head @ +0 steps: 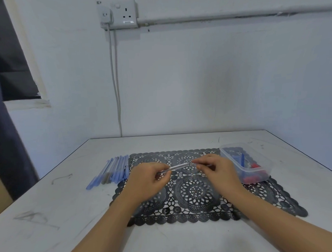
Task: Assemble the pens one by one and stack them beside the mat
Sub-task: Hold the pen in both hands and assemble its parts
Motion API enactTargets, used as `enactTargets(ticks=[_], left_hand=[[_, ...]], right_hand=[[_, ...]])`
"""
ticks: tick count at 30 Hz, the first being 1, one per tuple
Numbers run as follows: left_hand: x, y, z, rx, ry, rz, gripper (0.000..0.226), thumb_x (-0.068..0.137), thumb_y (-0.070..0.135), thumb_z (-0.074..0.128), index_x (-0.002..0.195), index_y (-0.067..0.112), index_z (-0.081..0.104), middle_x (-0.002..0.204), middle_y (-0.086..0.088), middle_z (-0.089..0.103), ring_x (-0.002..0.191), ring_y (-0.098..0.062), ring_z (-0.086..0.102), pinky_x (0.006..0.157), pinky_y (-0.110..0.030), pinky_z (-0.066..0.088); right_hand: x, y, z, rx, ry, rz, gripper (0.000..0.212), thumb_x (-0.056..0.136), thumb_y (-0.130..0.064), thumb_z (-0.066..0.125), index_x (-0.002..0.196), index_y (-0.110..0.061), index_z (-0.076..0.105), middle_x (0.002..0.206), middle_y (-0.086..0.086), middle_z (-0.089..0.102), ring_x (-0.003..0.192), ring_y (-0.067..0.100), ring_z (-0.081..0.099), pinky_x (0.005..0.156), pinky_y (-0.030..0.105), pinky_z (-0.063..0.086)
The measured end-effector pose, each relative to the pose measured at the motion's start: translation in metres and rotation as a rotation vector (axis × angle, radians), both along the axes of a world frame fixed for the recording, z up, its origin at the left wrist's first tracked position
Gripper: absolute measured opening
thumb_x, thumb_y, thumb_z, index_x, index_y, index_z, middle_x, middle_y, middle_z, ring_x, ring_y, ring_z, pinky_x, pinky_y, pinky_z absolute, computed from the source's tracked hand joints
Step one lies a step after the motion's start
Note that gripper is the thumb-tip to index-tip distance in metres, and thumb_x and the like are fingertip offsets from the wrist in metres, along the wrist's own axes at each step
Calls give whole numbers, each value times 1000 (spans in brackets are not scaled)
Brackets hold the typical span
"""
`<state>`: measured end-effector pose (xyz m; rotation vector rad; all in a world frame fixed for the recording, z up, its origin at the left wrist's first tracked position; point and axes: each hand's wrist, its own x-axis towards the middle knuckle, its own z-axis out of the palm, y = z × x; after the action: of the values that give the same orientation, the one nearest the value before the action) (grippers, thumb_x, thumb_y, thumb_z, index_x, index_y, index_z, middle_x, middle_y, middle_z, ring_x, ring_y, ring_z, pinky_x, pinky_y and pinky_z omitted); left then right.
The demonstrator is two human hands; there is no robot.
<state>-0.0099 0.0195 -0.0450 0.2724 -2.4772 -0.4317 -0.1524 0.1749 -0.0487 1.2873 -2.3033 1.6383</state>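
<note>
Several pens [114, 170] lie stacked left of the mat [197, 192]. Your left hand [148, 175] grips a barrel [178, 166] and your right hand [217, 167] pinches a thin piece [208, 165]. More parts [255, 165] wait in the tub [257, 173].

1. Left hand [151, 176]: pinches one end of a clear pen barrel [177, 167] above the black lace mat [197, 192].
2. Right hand [216, 168]: pinches the barrel's other end.
3. Assembled blue pens [114, 170]: laid side by side just left of the mat.
4. Clear plastic tub [247, 160]: on the mat's right corner, holding blue and red parts.
</note>
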Motion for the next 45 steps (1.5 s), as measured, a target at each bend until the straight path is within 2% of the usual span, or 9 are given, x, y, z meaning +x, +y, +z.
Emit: enactTargets(ticks=[5,10,15,25,29,33,40,43,45], left_hand=[[-2,1,-2,7,26,-60,40,83,51,41,97,28,71,50,18,47,50,-3,48,50,-10,30],[-4,0,-5,-38,36,-68,38,84,49,41,94,28,71,52,18,48,53,0,49,49,-11,31],[-5,0,-6,-40,31,-75,40,83,50,39,95,28,71,52,17,48,52,-1,48,50,-12,30],[-7,4,-9,110,67,-98,27,86,39,50,96,25,71,53,10,55,47,-6,47,49,-13,31],[-6,6,-8,124,83,-119,24,86,37,51,96,26,71,50,13,51,45,-6,46,48,-12,31],[-4,5,-7,103,94,-152,23,87,36,51,95,26,71,50,11,52,44,-8,46,47,-14,34],[-4,5,-6,46,106,-144,33,86,43,46,95,23,71,52,14,52,47,-6,48,49,-12,32],[-3,4,-6,31,120,-148,34,86,42,46,96,21,71,54,10,54,48,-7,48,48,-14,34],[-2,4,-5,16,118,-184,31,87,39,48,95,20,71,55,10,54,47,-6,47,48,-12,33]], right_hand=[[3,1,3,-95,-70,39,25,79,-8,69,83,-32,71,83,-13,67,77,-2,59,71,8,46],[4,0,2,-86,-74,81,34,78,-5,70,79,-38,69,81,-12,68,78,0,61,73,12,48],[2,-1,-1,-121,-191,110,33,78,-1,69,79,-34,71,81,-5,70,80,11,65,75,19,53],[4,-1,3,-291,-468,206,26,74,7,68,82,-16,73,78,1,73,74,7,67,67,13,50],[3,-1,4,-256,-361,196,26,77,6,67,83,-18,73,78,2,71,70,6,66,65,11,49],[2,0,1,-198,-226,234,25,85,-1,61,90,-24,71,74,5,69,67,9,62,67,16,52],[-1,0,-5,-226,-220,289,14,92,-14,52,101,-16,61,71,11,67,66,18,63,64,26,53],[-5,2,-9,-121,-44,265,8,91,-21,53,91,-19,61,74,8,67,72,21,65,70,37,57],[-7,3,-11,-87,125,231,20,92,-37,50,84,-22,60,70,3,65,66,19,63,65,40,55]])
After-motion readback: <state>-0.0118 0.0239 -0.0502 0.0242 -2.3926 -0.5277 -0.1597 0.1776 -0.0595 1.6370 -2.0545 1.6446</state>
